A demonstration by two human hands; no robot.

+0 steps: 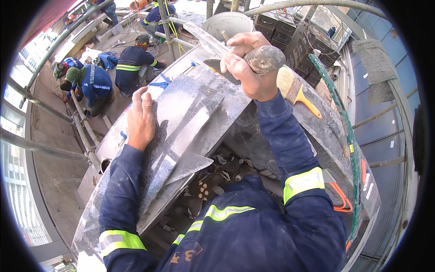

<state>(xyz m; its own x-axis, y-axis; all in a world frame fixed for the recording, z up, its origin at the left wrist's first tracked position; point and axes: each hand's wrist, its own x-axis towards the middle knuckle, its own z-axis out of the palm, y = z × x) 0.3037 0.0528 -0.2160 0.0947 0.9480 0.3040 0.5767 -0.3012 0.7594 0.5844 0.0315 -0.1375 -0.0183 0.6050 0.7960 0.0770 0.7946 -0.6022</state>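
Nearest, between stone panels, a dark opening [206, 179] holds broken shards, scattered litter and a few small round tan pieces. Over its left edge lies a thin triangular offcut [188, 167], plain grey. Just beyond, long narrow strips rest on the speckled slab [174, 93], which is blue-grey, dusty and sloping under the person's arms. The left hand [141, 119] lies at the slab's left edge, its grip loose, fingers extended, with nothing visibly held. Above the slab's far end, the right hand [256, 81] has its grip curled around a tool [265, 60] with a thick, rounded, mottled grey end; a dark blade shows beside the fingers. To the right a brush [297, 93] with pale bristles and a yellow handle lies on the surface [326, 122]. Beyond stands a white bucket [235, 23], a stick [224, 35] leaning inside; the right hand partly hides its contents. Dark drawer-like boxes [276, 32] stand beside it. Farther left, co-workers [133, 62] crouch on the floor [59, 149].
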